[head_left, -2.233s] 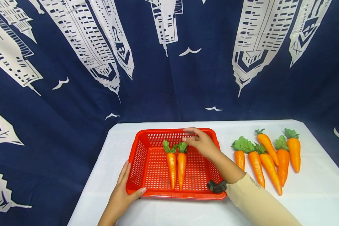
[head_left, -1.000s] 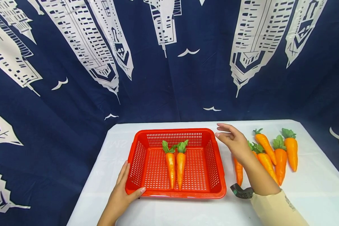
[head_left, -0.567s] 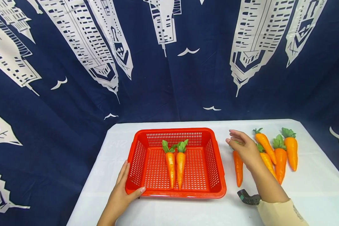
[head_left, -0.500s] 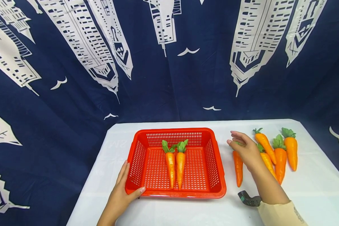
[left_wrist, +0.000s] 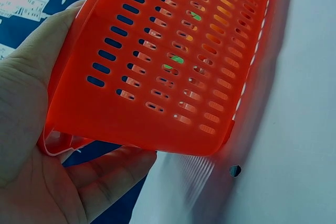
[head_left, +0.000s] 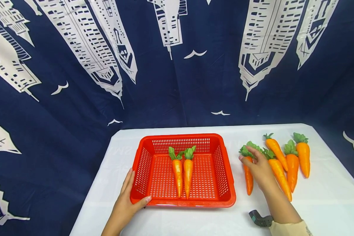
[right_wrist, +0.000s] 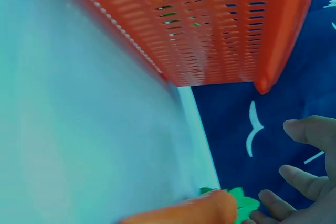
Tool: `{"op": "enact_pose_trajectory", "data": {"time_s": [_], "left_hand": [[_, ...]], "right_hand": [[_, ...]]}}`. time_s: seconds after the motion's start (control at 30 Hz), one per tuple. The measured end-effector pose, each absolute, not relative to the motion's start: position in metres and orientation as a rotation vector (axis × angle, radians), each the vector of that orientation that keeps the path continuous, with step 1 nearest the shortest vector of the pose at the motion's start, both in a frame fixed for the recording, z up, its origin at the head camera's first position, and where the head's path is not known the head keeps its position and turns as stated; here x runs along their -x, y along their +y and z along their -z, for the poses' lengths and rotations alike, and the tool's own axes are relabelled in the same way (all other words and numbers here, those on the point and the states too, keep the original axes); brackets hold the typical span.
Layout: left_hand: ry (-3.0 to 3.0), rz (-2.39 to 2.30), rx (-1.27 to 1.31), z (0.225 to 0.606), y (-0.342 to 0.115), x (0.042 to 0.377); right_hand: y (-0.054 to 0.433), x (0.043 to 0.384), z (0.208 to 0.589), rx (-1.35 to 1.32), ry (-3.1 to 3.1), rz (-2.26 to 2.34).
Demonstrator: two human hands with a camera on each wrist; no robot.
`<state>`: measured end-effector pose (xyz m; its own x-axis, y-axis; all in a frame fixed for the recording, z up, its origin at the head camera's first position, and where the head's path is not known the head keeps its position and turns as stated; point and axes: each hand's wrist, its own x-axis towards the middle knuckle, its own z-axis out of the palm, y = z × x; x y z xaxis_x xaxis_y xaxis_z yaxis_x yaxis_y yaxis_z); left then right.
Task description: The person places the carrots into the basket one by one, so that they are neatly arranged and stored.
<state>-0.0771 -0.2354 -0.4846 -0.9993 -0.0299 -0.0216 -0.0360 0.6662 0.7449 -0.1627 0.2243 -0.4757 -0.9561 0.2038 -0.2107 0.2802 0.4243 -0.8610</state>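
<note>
My left hand [head_left: 124,200] holds the near-left corner of a red plastic basket [head_left: 191,204], thumb over the front rim and fingers along the left side. The left wrist view shows that hand [left_wrist: 31,129] around the basket's corner. Two orange carrots with green tops, a left carrot [head_left: 178,177] and a right carrot [head_left: 188,175], lie side by side in the basket. My right hand [head_left: 261,167] reaches over the leafy top of the nearest loose carrot [head_left: 248,178], fingers and thumb spread apart. In the right wrist view its fingers [right_wrist: 307,184] are apart beside the carrot's leaves [right_wrist: 244,205].
More loose carrots, including a thick one [head_left: 292,170], a far-right one [head_left: 304,159] and a slim one [head_left: 275,150], lie right of the basket on the white-covered table [head_left: 327,203]. A dark blue printed curtain [head_left: 165,98] hangs behind. A black wrist device [head_left: 261,220] is by the right wrist.
My right hand has left the basket, moved right and come down to the loose carrots' leafy tops. The left hand stays at the basket, and both carrots inside lie still.
</note>
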Motion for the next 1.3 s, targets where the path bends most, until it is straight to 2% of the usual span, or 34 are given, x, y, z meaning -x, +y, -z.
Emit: {"op": "enact_pose_trajectory", "data": {"time_s": [1.3], "left_hand": [[2.865,-1.293,0.044,0.485,-0.235,0.076]], "right_hand": [[0.227,0.159,0.519,-0.408,2.680,1.511]]}}
